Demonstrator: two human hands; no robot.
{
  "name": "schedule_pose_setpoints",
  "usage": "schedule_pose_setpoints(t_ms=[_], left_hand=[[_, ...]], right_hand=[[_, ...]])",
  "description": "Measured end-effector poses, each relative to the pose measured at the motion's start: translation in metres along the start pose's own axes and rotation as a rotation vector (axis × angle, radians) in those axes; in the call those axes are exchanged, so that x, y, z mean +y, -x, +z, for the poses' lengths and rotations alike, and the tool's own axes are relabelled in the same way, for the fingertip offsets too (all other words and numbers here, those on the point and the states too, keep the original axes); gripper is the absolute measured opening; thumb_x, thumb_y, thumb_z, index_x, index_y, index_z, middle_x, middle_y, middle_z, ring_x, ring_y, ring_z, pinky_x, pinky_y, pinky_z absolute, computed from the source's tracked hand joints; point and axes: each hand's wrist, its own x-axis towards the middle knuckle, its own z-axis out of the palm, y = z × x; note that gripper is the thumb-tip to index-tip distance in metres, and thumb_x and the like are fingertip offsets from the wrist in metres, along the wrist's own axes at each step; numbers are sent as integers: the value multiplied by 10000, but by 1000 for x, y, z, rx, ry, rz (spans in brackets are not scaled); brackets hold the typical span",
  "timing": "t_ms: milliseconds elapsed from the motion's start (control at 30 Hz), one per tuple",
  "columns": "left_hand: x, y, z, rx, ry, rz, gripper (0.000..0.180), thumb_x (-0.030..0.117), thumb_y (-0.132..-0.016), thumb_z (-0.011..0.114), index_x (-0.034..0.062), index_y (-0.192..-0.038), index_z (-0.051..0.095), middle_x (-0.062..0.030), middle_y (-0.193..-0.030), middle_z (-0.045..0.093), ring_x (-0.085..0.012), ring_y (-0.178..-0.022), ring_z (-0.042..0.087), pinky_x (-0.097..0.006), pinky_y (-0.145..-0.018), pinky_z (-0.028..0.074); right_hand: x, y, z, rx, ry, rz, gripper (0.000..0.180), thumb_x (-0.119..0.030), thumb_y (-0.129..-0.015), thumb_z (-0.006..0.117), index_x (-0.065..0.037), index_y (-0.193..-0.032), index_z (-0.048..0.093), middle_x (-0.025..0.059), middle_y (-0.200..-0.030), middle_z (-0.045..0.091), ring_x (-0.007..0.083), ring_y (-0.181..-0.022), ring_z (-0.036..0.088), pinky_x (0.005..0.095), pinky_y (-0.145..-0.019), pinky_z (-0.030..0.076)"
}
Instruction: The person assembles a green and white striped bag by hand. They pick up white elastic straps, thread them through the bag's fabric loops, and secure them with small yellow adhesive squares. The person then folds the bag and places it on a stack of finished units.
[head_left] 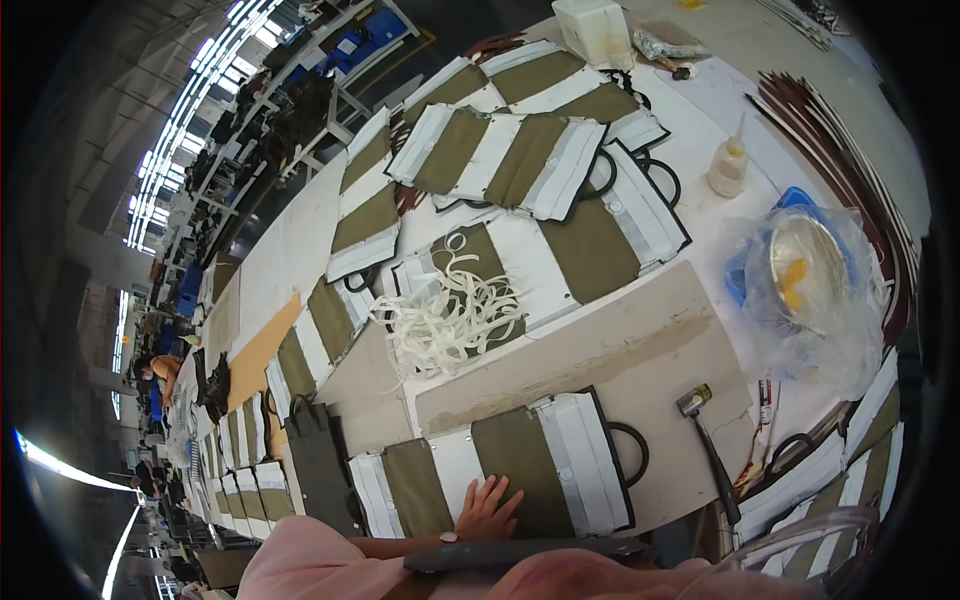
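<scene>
My left hand (487,510) lies flat with fingers spread on an olive and white striped bag panel (425,480). The panel has dark edging and a black loop handle (630,452) at its right end. A watch sits on my left wrist. Along the lower edge, near my body, runs a dark flat strip (520,553), partly covered by my pink clothing. My right hand is out of sight. Right of the panel, a hammer (708,445) with a dark handle rests on a grey board (600,375). Beyond the panel sits a tangled heap of white strips (455,315).
More striped panels (500,155) lie overlapped at the far side, others (250,440) at the left. A glue bottle (728,168), a plastic-wrapped bowl (805,270), a white container (592,35) and brown strips (840,170) stand or lie right. Another person (160,372) is far left.
</scene>
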Motion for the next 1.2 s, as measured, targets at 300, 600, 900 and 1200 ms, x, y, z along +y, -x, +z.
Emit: schedule_pose_setpoints(t_ms=[300, 600, 900, 1200], left_hand=[[2, 4, -6, 20, 97, 2, 572, 302, -814, 618, 197, -1358, 478, -163, -1409, 403, -336, -1315, 366, -570, -1057, 287], [2, 8, -26, 167, 240, 24, 462, 196, -844, 603, 107, -1290, 522, -170, -1376, 438, -346, -1317, 371, -530, -1108, 227], [22, 59, -15, 627, 357, -240, 301, 61, -848, 575, 47, -1144, 624, -150, -1222, 578, -371, -1220, 474, -466, -1020, 374], [-24, 175, 22, 855, -20, -777, 286, 104, -898, 549, 45, -1168, 623, -162, -1223, 593, -374, -1218, 474, -464, -1027, 343]], right_hand=[[17, 4, 6, 30, -1, -25, 339, -282, -865, 604, 16, -1020, 646, 174, -939, 678, 289, -888, 634, 350, -811, 476], [44, -23, 10, 33, -72, -211, 352, -284, -864, 611, 14, -1051, 637, 159, -939, 680, 264, -865, 636, 347, -792, 478], [25, -27, -2, -31, -234, -430, 368, -285, -863, 617, 12, -1081, 628, 143, -939, 682, 239, -843, 639, 344, -774, 480], [-112, 205, -55, 48, 93, -1040, 279, -233, -899, 556, 0, -753, 599, 155, -616, 567, 293, -572, 575, 371, -554, 439]])
